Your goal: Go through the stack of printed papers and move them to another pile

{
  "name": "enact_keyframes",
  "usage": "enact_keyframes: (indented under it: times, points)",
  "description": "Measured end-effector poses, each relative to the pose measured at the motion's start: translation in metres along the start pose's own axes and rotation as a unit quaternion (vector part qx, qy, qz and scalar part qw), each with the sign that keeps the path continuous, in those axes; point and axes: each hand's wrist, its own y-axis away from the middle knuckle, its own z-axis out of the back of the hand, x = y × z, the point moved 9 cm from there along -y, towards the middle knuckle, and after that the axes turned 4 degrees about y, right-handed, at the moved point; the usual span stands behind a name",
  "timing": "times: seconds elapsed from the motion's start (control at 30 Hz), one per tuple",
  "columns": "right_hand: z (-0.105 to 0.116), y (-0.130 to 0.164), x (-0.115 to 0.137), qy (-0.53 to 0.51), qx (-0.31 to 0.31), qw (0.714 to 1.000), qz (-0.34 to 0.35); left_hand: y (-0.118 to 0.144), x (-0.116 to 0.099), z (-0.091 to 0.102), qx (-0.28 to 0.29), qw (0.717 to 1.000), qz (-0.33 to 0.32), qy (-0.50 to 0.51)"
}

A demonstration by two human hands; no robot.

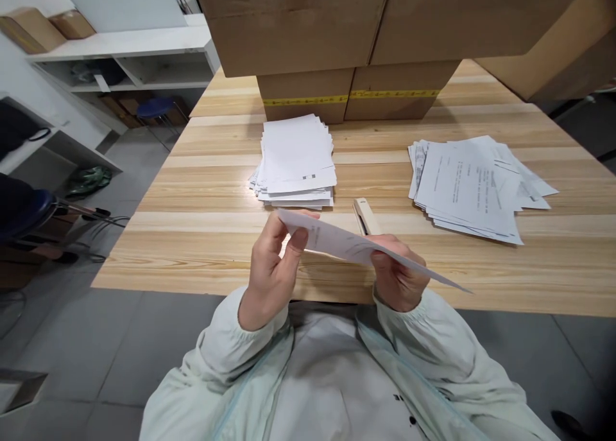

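Note:
Both my hands hold a thin set of white printed sheets [346,245] nearly edge-on above the front edge of the wooden table [202,235]. My left hand [272,268] pinches the sheets' left corner between thumb and fingers. My right hand [397,274] grips them from below near the middle. A beige stapler [364,215] lies on the table just behind the sheets. A neat stack of white paper [297,162] sits beyond my left hand. A looser pile of printed pages [474,187] lies to the right.
Large cardboard boxes [351,49] are stacked at the back of the table, with another box [563,43] at the far right. White shelving [129,56] and a blue stool [156,107] stand to the left. A dark chair [24,210] is at the left edge.

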Motion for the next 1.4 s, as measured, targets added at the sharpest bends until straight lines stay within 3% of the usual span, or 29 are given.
enact_keyframes:
  times: [0.17, 0.33, 0.6, 0.73, 0.83, 0.97, 1.1, 1.2, 1.4]
  points:
    - [0.0, 0.005, -0.006, -0.007, -0.023, 1.0, -0.002, -0.001, 0.012, -0.004, -0.037, 0.998, 0.013, 0.045]
    - [0.003, 0.003, -0.01, -0.003, -0.026, 0.999, -0.039, -0.004, -0.001, -0.002, -0.068, 0.996, -0.019, 0.059]
    - [-0.001, 0.001, 0.001, 0.023, -0.034, 0.999, 0.021, -0.007, -0.005, -0.003, -0.092, 0.994, -0.032, 0.045]
    - [0.022, 0.008, 0.013, 0.091, -0.07, 0.993, 0.031, 0.001, -0.005, -0.005, -0.094, 0.994, -0.01, 0.046]
    - [0.056, 0.022, 0.017, 0.182, -0.085, 0.979, -0.002, 0.013, 0.003, -0.019, -0.057, 0.993, 0.034, 0.095]
    - [0.103, 0.051, -0.007, 0.245, -0.095, 0.955, -0.136, 0.041, 0.044, -0.056, 0.009, 0.968, 0.176, 0.18]
    - [0.112, 0.081, -0.047, 0.166, -0.019, 0.947, -0.274, 0.075, 0.076, -0.091, 0.088, 0.944, 0.273, 0.163]
    - [0.119, 0.1, -0.07, 0.096, -0.021, 0.93, -0.353, 0.095, 0.085, -0.112, 0.166, 0.925, 0.315, 0.13]
    - [0.13, 0.097, -0.089, 0.056, -0.002, 0.917, -0.394, 0.103, 0.089, -0.139, 0.248, 0.88, 0.386, 0.127]
